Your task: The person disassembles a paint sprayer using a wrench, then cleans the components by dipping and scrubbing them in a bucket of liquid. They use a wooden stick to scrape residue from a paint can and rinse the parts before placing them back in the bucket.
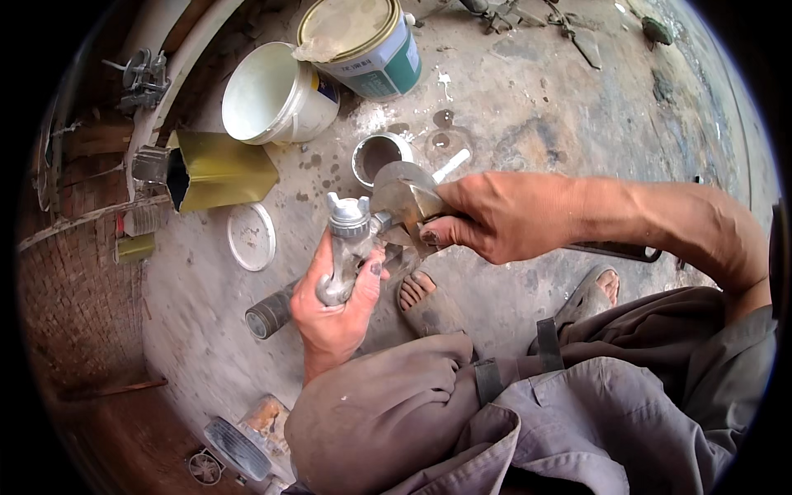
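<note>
My left hand [337, 301] grips the body of a grey metal spray gun [346, 239], held upright in front of my knees. My right hand [495, 216] comes in from the right and holds the gun's dull metal cup [402, 194] against the gun's top. A short white stick [452, 165] pokes up behind the cup. A small open metal tin [378, 155] stands on the floor just beyond the cup.
On the stained concrete floor stand a white bucket [272, 95], a lidded paint can [363, 41], a yellow folded metal piece [219, 169], a round white lid [251, 236] and a dark cylinder [271, 313]. My sandalled feet [425, 301] rest below the hands. A brick wall [74, 322] is at the left.
</note>
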Tool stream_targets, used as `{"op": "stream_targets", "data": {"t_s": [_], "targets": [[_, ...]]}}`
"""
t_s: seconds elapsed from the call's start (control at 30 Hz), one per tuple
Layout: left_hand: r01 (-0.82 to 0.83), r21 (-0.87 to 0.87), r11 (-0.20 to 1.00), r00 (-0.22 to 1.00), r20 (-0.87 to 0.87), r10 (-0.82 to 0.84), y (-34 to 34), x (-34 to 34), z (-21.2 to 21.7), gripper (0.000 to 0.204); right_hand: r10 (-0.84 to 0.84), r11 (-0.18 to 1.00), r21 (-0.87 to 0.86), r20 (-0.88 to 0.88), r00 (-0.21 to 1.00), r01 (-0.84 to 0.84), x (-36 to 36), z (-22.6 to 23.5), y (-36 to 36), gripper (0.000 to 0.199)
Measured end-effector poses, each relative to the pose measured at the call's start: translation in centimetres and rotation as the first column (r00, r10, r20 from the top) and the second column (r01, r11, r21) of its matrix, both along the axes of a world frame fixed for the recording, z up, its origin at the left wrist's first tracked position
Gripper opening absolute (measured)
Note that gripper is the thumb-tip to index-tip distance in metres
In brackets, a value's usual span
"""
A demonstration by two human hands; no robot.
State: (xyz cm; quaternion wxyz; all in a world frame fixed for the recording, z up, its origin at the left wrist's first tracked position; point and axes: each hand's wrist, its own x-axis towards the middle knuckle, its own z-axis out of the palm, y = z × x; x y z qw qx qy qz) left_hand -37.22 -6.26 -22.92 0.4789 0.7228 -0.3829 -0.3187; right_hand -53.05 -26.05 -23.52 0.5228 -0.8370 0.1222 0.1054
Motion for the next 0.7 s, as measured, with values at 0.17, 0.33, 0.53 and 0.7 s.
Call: {"op": "stream_targets", "data": {"t_s": [0.17, 0.33, 0.53, 0.7], "targets": [[0.023, 0.004, 1.000, 0.982, -0.190, -0.021, -0.3, 1.0, -0.4, 0.053, -0.091, 0.954, 0.277, -0.093, 0.991, 0.114, -0.7, 0.4, 1.3, 0.046], [0.044, 0.013, 0.999, 0.974, -0.224, -0.040, -0.5, 1.5, 0.1, 0.051, -0.073, 0.880, 0.406, -0.394, 0.916, 0.245, -0.7, 1.6, 1.1, 0.050], [0.098, -0.002, 0.995, 0.964, -0.246, -0.096, -0.3, 1.9, -0.3, 0.047, -0.124, 0.896, 0.369, -0.329, 0.936, 0.248, -1.0, 1.4, 1.2, 0.049], [0.190, -0.022, 0.982, 0.973, -0.128, -0.191, -0.4, 1.8, 0.2, 0.038, -0.132, 0.907, 0.350, -0.292, 0.947, 0.234, -1.4, 1.0, 1.2, 0.047]]}}
